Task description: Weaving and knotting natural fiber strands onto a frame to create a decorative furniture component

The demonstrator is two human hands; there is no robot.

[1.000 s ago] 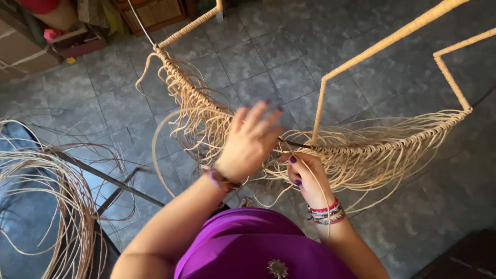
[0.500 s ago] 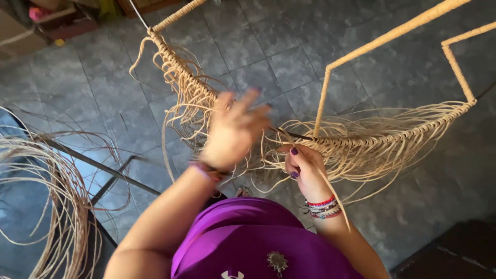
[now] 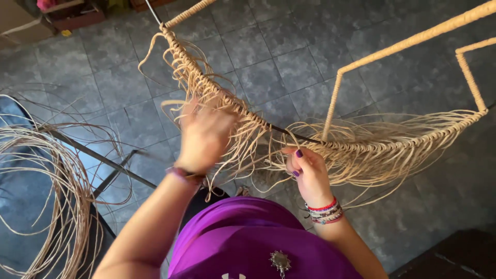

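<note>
A curved metal frame wrapped in tan rattan arcs in front of me, with many loose rattan strands hanging from its rim. My left hand is raised and blurred against the strands left of centre; its grip is unclear. My right hand, with purple nails and beaded bracelets, pinches strands at the bare dark part of the rim. My purple shirt fills the bottom of the view.
A big coil of loose rattan lies at the left over a dark metal stand. Grey stone floor tiles lie below. Boxes and red items sit at the top left. A dark surface shows at bottom right.
My left hand has moved left and slightly down along the rim, pulling through the strands. My right hand has stayed at the rim. The view has shifted a little.
</note>
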